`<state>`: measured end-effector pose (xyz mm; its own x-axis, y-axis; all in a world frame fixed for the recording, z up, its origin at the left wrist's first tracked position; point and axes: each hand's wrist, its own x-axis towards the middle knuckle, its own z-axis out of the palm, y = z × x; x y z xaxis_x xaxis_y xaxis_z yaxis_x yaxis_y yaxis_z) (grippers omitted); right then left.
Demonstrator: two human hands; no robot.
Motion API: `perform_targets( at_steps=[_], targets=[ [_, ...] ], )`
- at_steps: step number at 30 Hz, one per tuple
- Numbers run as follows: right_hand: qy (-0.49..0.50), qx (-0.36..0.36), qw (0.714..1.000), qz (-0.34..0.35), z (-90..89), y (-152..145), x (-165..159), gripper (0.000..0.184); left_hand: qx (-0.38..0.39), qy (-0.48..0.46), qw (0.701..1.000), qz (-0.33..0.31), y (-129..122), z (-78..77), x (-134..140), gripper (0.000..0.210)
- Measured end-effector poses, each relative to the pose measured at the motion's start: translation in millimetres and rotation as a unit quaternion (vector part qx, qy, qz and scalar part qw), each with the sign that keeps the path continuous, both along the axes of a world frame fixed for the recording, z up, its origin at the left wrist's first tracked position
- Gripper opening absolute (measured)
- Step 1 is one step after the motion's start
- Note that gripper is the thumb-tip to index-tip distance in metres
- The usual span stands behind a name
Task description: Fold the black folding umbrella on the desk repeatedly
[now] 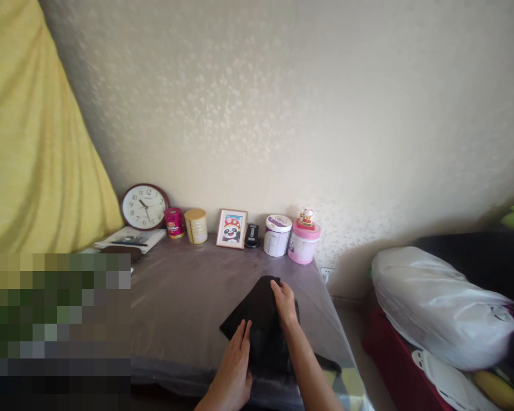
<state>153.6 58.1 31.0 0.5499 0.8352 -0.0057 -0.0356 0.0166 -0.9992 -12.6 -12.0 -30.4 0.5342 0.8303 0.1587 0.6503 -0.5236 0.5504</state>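
A black, soft, flat item (257, 311), perhaps a cloth bag, lies near the front right of the covered table, with a strap-like end (328, 363) trailing to the right. Its exact kind cannot be made out. My left hand (235, 362) rests on its near left side, fingers stretched out and lying along the surface. At the upper right edge, my right hand (285, 302) pinches the black material between thumb and fingers. The underside of the item is hidden, and part of its near end is behind my wrists.
Along the wall on the table (184, 308) stand a clock (144, 205), a magenta can (174, 222), a yellow-lidded tin (196, 226), a framed panda picture (232, 229), a black device (252, 235) and two tubs (277, 235). A white plastic bag (437, 302) bulges at the right.
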Motion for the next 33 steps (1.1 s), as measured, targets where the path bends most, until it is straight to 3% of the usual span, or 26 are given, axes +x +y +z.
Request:
perform_targets(
  at_steps=[5, 9, 17, 19, 23, 26, 28, 30, 33],
  targets=[
    [0.045, -0.062, 0.997, -0.004, -8.4, 16.0, -11.7, 0.043, 0.0, 0.036, 0.999, 0.007, -0.1, 6.3, 0.0, 0.085],
    [0.026, -0.088, 0.995, 0.022, -15.4, 25.5, -17.4, 0.041, 0.023, 0.037, 0.999, 0.019, 0.7, 5.0, -0.4, 0.085],
    [-0.104, -0.1, 0.986, 0.081, -21.1, 28.0, -19.9, 0.04, 0.067, 0.004, 0.997, 0.036, -0.2, -25.0, -12.6, 0.063],
    [-0.122, -0.103, 0.983, 0.095, -20.2, 26.1, -20.9, 0.038, 0.088, -0.014, 0.995, 0.047, -4.4, -26.3, -17.3, 0.06],
    [-0.179, -0.1, 0.971, 0.127, -17.8, 21.8, -22.7, 0.028, 0.147, -0.024, 0.984, 0.095, -12.0, -5.1, -19.7, 0.049],
    [-0.248, -0.088, 0.954, 0.145, -13.6, 17.1, -24.6, 0.018, 0.177, 0.001, 0.984, 0.017, -11.5, 17.6, -13.4, 0.045],
    [-0.293, -0.081, 0.94, 0.152, -9.7, 13.3, -26.2, 0.017, 0.189, 0.021, 0.981, -0.045, -8.0, 26.9, -8.3, 0.055],
    [-0.332, -0.075, 0.927, 0.156, -6.3, 9.4, -27.6, 0.018, 0.189, 0.041, 0.978, -0.074, -3.6, 29.5, -5.6, 0.063],
    [-0.36, -0.064, 0.917, 0.16, -4.0, 4.2, -28.3, 0.021, 0.173, 0.065, 0.981, -0.062, 1.1, 25.5, -8.5, 0.062]
  ],
)
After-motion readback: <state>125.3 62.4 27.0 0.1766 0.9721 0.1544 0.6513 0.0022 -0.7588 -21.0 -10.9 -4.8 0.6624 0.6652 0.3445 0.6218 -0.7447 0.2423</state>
